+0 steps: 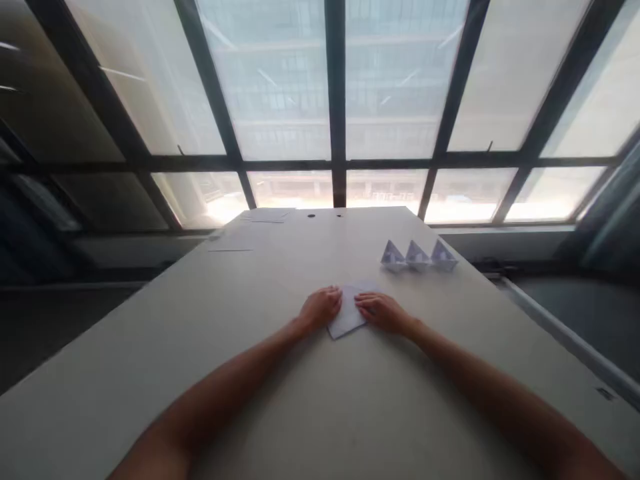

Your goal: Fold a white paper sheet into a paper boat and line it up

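Note:
A folded sheet of white paper (346, 319) lies at a slant on the table in front of me, between my hands. With fingers curled together, my left hand (323, 305) grips its left edge. My right hand (381, 311) is closed on the paper's right part, its fingers pressed together on the surface; the thumb is hard to make out. A corner of the paper shows beyond the right fingertips. Farther off to the right stand three folded paper boats (417, 257), side by side in a row.
The long white table (240, 293) runs away from me towards large framed windows (280, 87). Thin flat sheets of paper (263, 216) lie at its far left. A dark round hole (311, 215) marks the far end. A grey curtain (617, 213) hangs at the right.

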Demonstrator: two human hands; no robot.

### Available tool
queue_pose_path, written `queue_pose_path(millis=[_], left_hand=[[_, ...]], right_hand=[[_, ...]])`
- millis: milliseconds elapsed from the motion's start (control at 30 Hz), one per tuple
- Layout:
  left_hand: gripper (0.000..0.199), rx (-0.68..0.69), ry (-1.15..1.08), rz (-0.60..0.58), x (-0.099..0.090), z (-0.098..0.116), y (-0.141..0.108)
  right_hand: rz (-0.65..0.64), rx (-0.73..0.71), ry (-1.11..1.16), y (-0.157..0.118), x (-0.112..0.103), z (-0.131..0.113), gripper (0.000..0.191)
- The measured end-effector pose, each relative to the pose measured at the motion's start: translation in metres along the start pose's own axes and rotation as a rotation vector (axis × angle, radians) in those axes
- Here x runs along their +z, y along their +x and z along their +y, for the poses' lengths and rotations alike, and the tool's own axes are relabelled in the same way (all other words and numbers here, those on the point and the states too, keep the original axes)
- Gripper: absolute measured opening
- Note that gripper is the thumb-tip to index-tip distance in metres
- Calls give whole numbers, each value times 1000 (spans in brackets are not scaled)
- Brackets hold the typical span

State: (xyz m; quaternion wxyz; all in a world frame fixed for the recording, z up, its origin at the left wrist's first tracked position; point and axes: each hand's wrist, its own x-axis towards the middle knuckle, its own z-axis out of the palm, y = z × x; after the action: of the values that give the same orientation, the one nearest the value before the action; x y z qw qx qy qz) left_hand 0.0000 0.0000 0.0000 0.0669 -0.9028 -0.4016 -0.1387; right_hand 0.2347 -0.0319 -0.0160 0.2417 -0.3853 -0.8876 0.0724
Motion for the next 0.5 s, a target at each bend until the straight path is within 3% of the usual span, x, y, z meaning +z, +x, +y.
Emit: queue_pose_path(millis=[233,333,400,500], left_hand=[[24,69,20,11,-6,3,-1],[19,95,-18,35,-8,2,-3],[13,100,-57,50,-8,0,-4],[20,114,-95,49,-5,-2,-6]], right_hand=[[-26,252,-268,-1,0,-3,28],[-18,363,-354,0,4,-4,33],[-25,356,-342,1,6,-3,37],[-43,274,-251,2,7,-1,41]])
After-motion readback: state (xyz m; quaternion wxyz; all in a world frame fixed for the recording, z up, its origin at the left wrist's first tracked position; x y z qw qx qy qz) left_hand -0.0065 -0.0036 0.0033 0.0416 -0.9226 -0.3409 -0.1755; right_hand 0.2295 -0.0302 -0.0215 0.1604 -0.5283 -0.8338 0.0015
